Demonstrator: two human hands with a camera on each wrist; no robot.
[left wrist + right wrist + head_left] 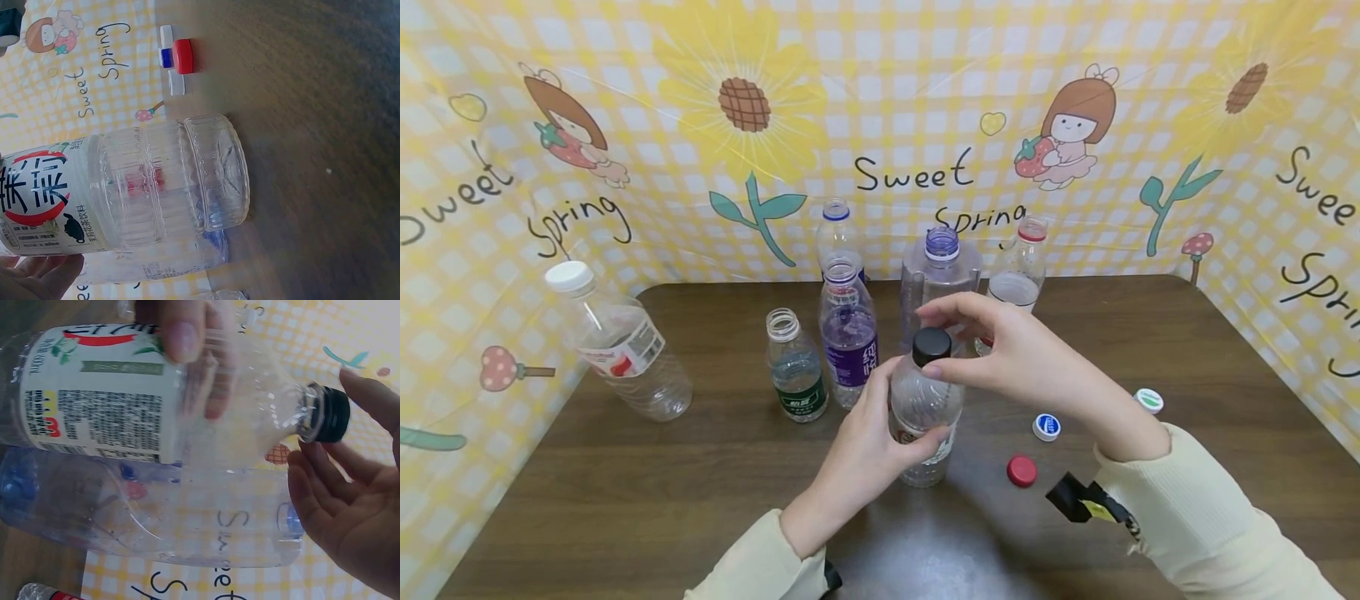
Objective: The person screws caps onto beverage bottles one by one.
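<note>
A clear plastic bottle (927, 396) with a white label and a black cap (932, 346) stands near the middle of the table. Around its body, my left hand (868, 442) grips it, thumb on the near side and fingers on the far side. The label shows large dark characters in a red ring in the left wrist view. My right hand (1007, 350) is at the bottle's top with thumb and fingers spread loosely around the cap. In the right wrist view the fingertips (299, 462) are right at the cap's edge, and a small gap shows beside the thumb.
Behind stand uncapped bottles: a green-labelled one (797, 375), a purple-labelled one (850, 342), a large purplish one (942, 275) and others. A white-capped bottle (625, 350) leans at left. A red cap (1022, 471), blue-white cap (1047, 427) and green-white cap (1148, 401) lie at right.
</note>
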